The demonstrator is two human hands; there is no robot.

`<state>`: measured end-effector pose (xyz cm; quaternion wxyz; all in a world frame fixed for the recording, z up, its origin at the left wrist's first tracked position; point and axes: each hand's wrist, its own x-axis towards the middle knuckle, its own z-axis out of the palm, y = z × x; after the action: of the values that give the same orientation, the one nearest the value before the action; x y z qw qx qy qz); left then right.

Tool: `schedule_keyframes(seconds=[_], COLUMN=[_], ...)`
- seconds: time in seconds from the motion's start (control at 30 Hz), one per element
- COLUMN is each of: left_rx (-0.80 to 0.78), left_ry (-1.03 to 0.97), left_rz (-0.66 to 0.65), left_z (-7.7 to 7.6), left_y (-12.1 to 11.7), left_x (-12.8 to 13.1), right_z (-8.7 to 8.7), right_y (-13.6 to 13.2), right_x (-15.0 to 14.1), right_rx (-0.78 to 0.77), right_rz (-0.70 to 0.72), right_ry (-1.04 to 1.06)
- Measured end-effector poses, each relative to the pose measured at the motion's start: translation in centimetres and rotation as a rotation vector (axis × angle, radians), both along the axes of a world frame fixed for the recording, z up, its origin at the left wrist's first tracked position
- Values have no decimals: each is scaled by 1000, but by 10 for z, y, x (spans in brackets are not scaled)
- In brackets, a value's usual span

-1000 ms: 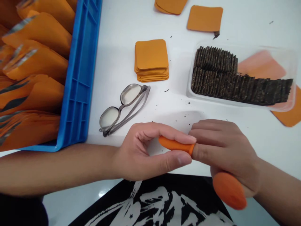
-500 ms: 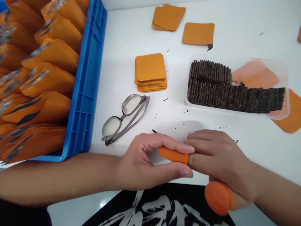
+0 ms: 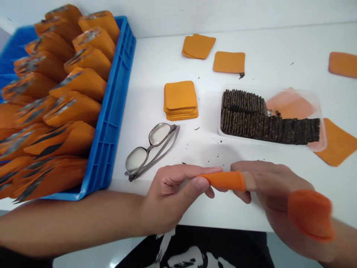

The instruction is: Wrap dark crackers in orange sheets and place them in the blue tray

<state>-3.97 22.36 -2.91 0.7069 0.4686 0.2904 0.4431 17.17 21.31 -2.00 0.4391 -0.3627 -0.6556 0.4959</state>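
Note:
Over the table's front part, my left hand (image 3: pixel 170 197) pinches the tip of an orange finger cot (image 3: pixel 228 181) between thumb and index finger. That cot sits on the outstretched index finger of my right hand (image 3: pixel 276 182). A second orange cot (image 3: pixel 310 214) covers my right thumb, which points away from the other fingers. My right hand holds nothing, and its remaining fingers are partly bent and partly hidden. Folded glasses (image 3: pixel 150 149) lie just beyond my left hand. Past my right hand stands a clear plastic box (image 3: pixel 322 137) with rows of dark seaweed squares (image 3: pixel 259 124).
A blue crate (image 3: pixel 107 149) packed with orange pouches (image 3: pixel 80 83) stands at the left, beside my left forearm. A stack of orange pouches (image 3: pixel 181 96) lies mid-table. Flat orange pouches (image 3: pixel 229 61) lie farther back, another (image 3: pixel 336 143) partly under the box. Dark crumbs dot the table.
The view has tilted up, showing more of the crate and table back. My left fingers have slid from the index cot's rim to its tip. My right hand has turned, its thumb swinging right.

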Motion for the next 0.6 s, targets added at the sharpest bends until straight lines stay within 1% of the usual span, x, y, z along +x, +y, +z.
schedule_keyframes(seconds=[0.07,0.17,0.23,0.33,0.47,0.53,0.6], left_rx=[22,-22,-56,-82,-87,-83,-77], left_ry=[29,79,107,98,60,38,26], left_rz=[9,35,55,48,27,32,41], left_z=[1,1,1,-1,-3,-4,-5], left_y=[0,0,-1,-1,-1,-1,0], left_x=[-1,-1,-2,-2,-2,-1,0], right_z=[4,10,11,9,6,6,7], right_y=[1,4,4,5,9,12,14], right_x=[4,12,16,16,11,8,7], right_rx=[-64,-179,-159,-56,104,180,203], right_rz=[-89,-208,-244,-209,-63,-34,-29], right_ry=[34,42,46,3,-134,-168,-165])
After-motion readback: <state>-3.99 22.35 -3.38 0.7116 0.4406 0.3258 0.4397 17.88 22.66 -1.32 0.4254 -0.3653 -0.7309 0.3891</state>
